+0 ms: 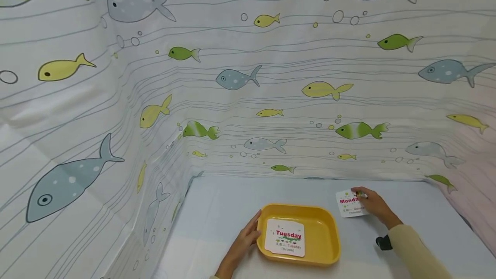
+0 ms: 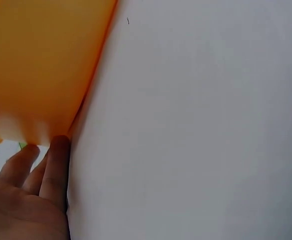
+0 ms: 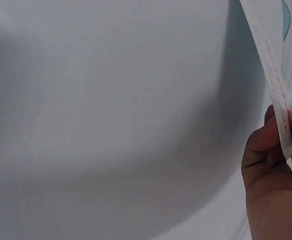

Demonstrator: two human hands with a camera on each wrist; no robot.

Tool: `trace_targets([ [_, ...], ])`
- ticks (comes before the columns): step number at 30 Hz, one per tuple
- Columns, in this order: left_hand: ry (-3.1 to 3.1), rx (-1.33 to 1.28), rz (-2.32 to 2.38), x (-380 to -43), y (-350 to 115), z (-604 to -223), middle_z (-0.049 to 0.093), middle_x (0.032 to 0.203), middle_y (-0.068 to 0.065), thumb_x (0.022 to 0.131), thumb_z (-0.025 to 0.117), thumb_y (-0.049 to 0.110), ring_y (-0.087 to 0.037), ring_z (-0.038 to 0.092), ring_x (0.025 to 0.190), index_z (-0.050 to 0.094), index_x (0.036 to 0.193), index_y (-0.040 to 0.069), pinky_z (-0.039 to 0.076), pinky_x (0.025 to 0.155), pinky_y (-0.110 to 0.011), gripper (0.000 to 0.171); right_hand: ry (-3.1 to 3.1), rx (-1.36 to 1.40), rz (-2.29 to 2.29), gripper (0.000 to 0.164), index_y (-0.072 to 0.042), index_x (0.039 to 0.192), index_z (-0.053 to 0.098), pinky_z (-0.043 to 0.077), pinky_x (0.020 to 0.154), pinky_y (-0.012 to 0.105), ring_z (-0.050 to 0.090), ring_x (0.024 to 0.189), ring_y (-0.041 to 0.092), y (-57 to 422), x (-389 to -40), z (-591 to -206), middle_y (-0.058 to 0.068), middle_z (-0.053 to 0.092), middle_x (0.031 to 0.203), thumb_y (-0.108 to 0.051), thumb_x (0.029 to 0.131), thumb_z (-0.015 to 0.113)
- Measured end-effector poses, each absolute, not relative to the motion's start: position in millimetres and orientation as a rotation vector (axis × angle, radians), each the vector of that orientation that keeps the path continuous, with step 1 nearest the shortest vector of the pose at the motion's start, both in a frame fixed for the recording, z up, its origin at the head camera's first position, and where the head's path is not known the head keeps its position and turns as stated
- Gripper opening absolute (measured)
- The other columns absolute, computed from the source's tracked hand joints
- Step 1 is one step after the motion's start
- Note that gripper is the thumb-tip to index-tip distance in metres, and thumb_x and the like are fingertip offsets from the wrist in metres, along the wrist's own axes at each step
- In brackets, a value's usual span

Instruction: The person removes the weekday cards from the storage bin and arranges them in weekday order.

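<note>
A yellow plastic tray (image 1: 318,244) sits on the white table, and a card reading "Tuesday" (image 1: 288,240) lies face up in its left part. Another white edge shows just under that card. My left hand (image 1: 245,239) rests against the tray's left side, its fingertips touching the outer wall in the left wrist view, where the tray wall (image 2: 41,65) fills the upper left. To the right of the tray, my right hand (image 1: 373,205) pinches a white card reading "Monday" (image 1: 347,206) by its right edge. Seen nearly edge-on, the card (image 3: 270,70) is between thumb and fingers in the right wrist view.
The white table surface (image 1: 228,193) reaches back to a white curtain (image 1: 290,98) printed with fish, which encloses the back and sides. A black strap piece (image 1: 383,243) shows at the right wrist, beside a cream sleeve (image 1: 412,249).
</note>
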State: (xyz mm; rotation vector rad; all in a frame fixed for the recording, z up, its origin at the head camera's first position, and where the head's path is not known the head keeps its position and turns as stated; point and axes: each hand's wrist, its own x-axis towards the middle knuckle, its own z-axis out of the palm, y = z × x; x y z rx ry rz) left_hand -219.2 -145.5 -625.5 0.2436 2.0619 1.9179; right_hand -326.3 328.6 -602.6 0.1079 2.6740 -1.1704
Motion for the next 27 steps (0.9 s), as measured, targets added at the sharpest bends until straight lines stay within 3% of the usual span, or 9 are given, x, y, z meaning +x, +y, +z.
trace_targets([
  [7, 2.094, 0.25, 1.891, -216.4, -147.4, -628.0, 0.029, 0.162, -0.017, 0.103, 0.048, 0.021, -0.036, 0.036, 0.146, 0.03, 0.158, 0.03, 0.052, 0.099, -0.033, 0.058, 2.678, 0.125, -1.101, 0.045, -0.005, 0.148, 0.043, 0.018, 0.113, 0.074, 0.022, 0.142, 0.055, 320.6, -326.1, -609.8, 0.033, 0.025, 0.158, -0.013, 0.104, 0.043],
  [13, 2.092, 0.236, 1.903, -216.7, -145.6, -630.3, 0.032, 0.161, -0.018, 0.104, 0.048, 0.023, -0.034, 0.04, 0.144, 0.03, 0.158, 0.031, 0.051, 0.099, -0.034, 0.057, 2.763, 0.099, -1.013, 0.043, -0.004, 0.145, 0.046, 0.022, 0.112, 0.073, 0.027, 0.14, 0.056, 318.5, -329.2, -609.9, 0.034, 0.031, 0.154, -0.012, 0.103, 0.045],
  [19, 2.095, 0.292, 1.88, -215.1, -146.0, -631.2, 0.024, 0.165, -0.012, 0.107, 0.044, 0.027, -0.035, 0.029, 0.15, 0.026, 0.159, 0.03, 0.045, 0.111, -0.043, 0.055, 2.79, 0.123, -0.948, 0.045, -0.004, 0.148, 0.043, 0.024, 0.112, 0.072, 0.032, 0.136, 0.055, 317.1, -331.5, -611.0, 0.034, 0.031, 0.154, -0.014, 0.104, 0.046],
  [22, 2.11, 0.369, 1.849, -214.2, -145.9, -630.6, 0.017, 0.167, -0.007, 0.108, 0.04, 0.029, -0.034, 0.02, 0.153, 0.022, 0.16, 0.03, 0.04, 0.116, -0.037, 0.055, 2.806, 0.129, -0.93, 0.047, -0.004, 0.149, 0.041, 0.024, 0.112, 0.072, 0.032, 0.137, 0.055, 317.2, -331.6, -611.9, 0.034, 0.032, 0.154, -0.016, 0.104, 0.046],
  [27, 2.082, 0.448, 1.867, -214.7, -144.7, -629.9, 0.015, 0.168, -0.012, 0.109, 0.038, 0.026, -0.037, 0.017, 0.153, 0.02, 0.161, 0.025, 0.04, 0.113, -0.024, 0.055, 2.829, 0.148, -0.914, 0.048, -0.003, 0.15, 0.04, 0.023, 0.112, 0.072, 0.028, 0.14, 0.056, 318.2, -332.1, -615.0, 0.034, 0.032, 0.154, -0.019, 0.105, 0.044],
])
